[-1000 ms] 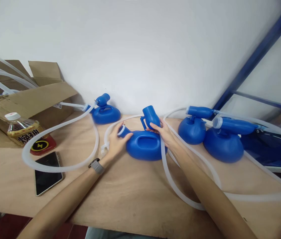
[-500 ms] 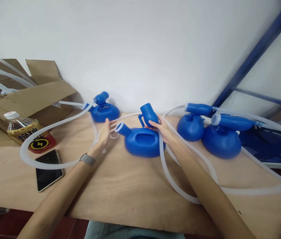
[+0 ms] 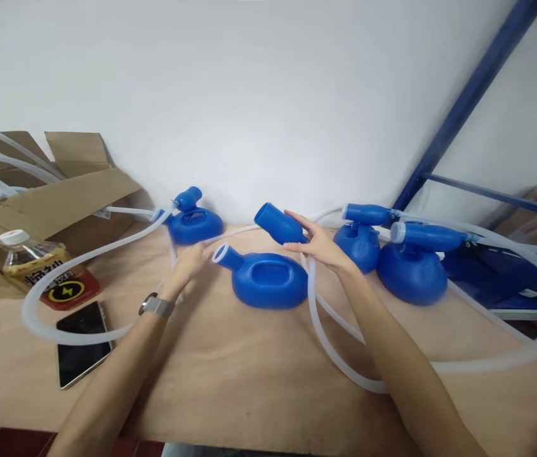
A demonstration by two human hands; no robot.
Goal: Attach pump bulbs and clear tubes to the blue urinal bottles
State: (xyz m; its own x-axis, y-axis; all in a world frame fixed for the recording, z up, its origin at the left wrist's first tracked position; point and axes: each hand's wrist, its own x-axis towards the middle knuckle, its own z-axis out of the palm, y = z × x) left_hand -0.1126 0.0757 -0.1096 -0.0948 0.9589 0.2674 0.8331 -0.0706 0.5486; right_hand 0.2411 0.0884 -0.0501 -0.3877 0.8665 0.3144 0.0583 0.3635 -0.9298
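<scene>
A flat blue plastic container [image 3: 268, 282] with a white-rimmed spout lies on the wooden table [image 3: 249, 374] in front of me. My right hand [image 3: 320, 244] is closed on a blue funnel-shaped cup [image 3: 278, 225], which it holds tilted just above the container. My left hand [image 3: 191, 261] rests left of the spout with its fingers curled round the end of a clear tube [image 3: 106, 251]. A second clear tube [image 3: 339, 365] loops under my right forearm.
Another blue container [image 3: 195, 223] sits at the back left, two more [image 3: 395, 257] at the right with tubes attached. A phone [image 3: 80, 343] and a drink bottle [image 3: 42, 266] lie at the left beside an open cardboard box [image 3: 54, 190]. A blue metal frame [image 3: 463, 108] stands right.
My left hand left the container's spout and moved left to the clear tube. My right hand lifted the blue cup off the container and tilted it sideways.
</scene>
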